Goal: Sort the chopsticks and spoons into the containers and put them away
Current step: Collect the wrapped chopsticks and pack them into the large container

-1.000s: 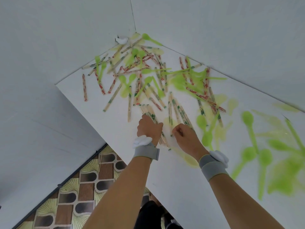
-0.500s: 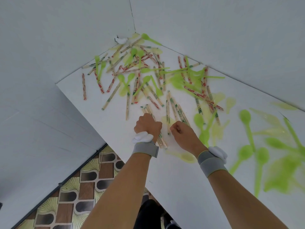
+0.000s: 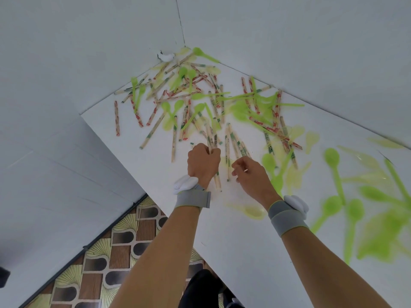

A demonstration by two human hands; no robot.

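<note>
Many paper-wrapped chopsticks [image 3: 153,132] and green plastic spoons [image 3: 332,156] lie scattered over a white table [image 3: 233,241] set in a room corner. My left hand [image 3: 202,163] grips a bundle of chopsticks [image 3: 211,141] that sticks out above and below the fist. My right hand [image 3: 251,172] is just beside it, fingers curled, pinching a thin stick at the fingertips. More chopsticks [image 3: 235,145] lie on the table between and beyond the two hands. No container is in view.
White walls [image 3: 289,41] close in the table at the back and right. A dense pile of spoons and chopsticks [image 3: 189,85] fills the far corner. More green spoons [image 3: 378,218] lie at the right. The table's left edge drops to a patterned floor [image 3: 111,252].
My left hand has gathered the chopsticks higher into its fist. My right hand has shifted a little and its fingers have loosened from a tight fist to a pinch.
</note>
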